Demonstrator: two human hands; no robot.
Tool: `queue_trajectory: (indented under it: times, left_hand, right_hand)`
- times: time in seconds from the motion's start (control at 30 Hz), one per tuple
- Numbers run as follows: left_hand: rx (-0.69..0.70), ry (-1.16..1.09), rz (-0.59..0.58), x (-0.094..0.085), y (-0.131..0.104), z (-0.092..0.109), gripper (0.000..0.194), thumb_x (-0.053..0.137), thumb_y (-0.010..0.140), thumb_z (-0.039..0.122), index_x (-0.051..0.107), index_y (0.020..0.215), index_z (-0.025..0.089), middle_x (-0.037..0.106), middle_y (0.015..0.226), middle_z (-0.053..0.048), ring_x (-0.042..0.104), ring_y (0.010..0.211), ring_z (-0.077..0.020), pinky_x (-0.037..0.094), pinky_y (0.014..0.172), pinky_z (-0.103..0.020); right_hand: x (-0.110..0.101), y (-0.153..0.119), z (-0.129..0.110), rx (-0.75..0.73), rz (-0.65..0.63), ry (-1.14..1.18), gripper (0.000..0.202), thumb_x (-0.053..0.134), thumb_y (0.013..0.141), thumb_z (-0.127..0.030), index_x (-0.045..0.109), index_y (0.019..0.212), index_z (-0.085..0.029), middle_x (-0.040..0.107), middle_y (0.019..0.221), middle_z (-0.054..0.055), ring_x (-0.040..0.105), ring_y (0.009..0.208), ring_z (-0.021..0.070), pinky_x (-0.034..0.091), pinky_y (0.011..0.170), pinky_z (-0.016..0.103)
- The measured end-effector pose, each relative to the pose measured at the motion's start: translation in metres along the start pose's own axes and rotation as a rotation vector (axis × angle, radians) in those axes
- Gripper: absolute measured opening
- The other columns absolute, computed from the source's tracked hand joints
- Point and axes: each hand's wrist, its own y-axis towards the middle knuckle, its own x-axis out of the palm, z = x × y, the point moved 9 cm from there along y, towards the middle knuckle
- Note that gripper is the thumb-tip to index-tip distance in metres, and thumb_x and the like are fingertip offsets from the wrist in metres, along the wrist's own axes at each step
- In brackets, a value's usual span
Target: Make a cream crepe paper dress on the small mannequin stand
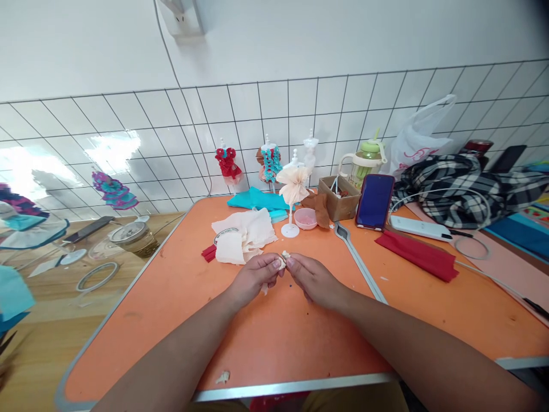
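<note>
Over the middle of the orange table (180,320), my left hand (257,276) and my right hand (315,278) meet fingertip to fingertip. Both pinch a small cream piece of crumpled paper (282,261). A strip of it seems to hang below my left fingers. Behind my hands, a small white stand (290,230) carries a gathered cream paper skirt (294,182). To the left, cream crepe paper (251,232) lies loosely around a roll of tape (226,234), beside a folded red piece (209,253).
At the back stand small decorated dress forms (229,165), turquoise paper (257,199), a pink bowl (305,218) and a cardboard box (339,198). Rightward are a phone (374,201), a grey strap (360,263), red paper (417,255) and a white power bank (420,228). A scrap (223,377) lies near the front edge.
</note>
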Motion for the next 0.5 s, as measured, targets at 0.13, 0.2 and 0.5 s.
queue_trajectory:
  times: [0.13,0.2,0.5]
  left_hand:
    - [0.076,-0.079,0.122,-0.009,0.003,0.002,0.028,0.049,0.087,0.041,0.051,0.074,0.017,0.026,0.051,0.008,0.022,0.048,-0.0077,0.031,0.052,-0.022]
    - [0.104,-0.066,0.159,-0.009,0.003,0.003,0.028,0.045,0.089,0.042,0.049,0.076,0.018,0.027,0.053,0.007,0.025,0.051,-0.0087,0.033,0.054,-0.022]
    - [0.267,0.487,0.382,-0.009,-0.011,0.018,0.031,0.034,0.094,0.041,0.047,0.076,0.02,0.045,0.068,0.002,0.043,0.065,-0.0123,0.035,0.064,-0.025]
  right_hand:
    - [-0.013,0.002,0.011,0.053,0.149,0.031,0.036,0.025,0.093,-0.052,0.042,0.08,-0.022,0.036,0.057,-0.006,0.036,0.045,0.0096,0.032,0.04,0.019]
    - [-0.015,0.001,0.005,-0.001,0.18,-0.071,0.033,0.027,0.094,-0.05,0.039,0.079,-0.023,0.038,0.058,-0.006,0.038,0.047,0.0099,0.031,0.042,0.019]
    - [0.003,-0.009,-0.011,-0.076,0.113,-0.176,0.033,0.021,0.097,-0.045,0.039,0.08,-0.023,0.044,0.06,-0.005,0.044,0.053,0.0115,0.032,0.049,0.021]
